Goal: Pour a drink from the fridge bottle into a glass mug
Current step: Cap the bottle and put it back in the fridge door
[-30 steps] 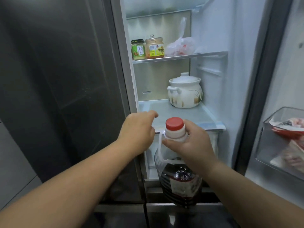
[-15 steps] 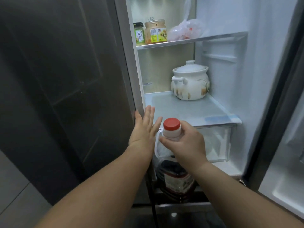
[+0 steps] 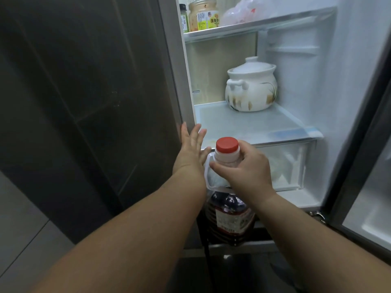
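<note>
Red cap [image 3: 227,144]: tops the bottle [image 3: 230,216], the thing nearest you. It is upright, out in front of the open fridge and lower than the shelf, with dark drink in its lower part.
Right hand [image 3: 243,172]: your fingers are clamped round the bottle's neck just under the cap, so the heavy body hangs straight down. A grip this high probably leaves it free to swing.
Left hand [image 3: 190,153]: fingers straight and apart, holding nothing, at the edge of the dark door [image 3: 84,102] and just beside the bottle's handle [image 3: 208,172]. Whether it touches the door you cannot tell. It is likely steadying you, or ready to share the weight.
Mug: not in view, so pouring has yet to start.
Shelf [image 3: 243,125]: carries a white lidded pot [image 3: 250,89] toward the back.
Upper shelf [image 3: 264,22]: jars [image 3: 203,14] and a bag [image 3: 239,13].
</note>
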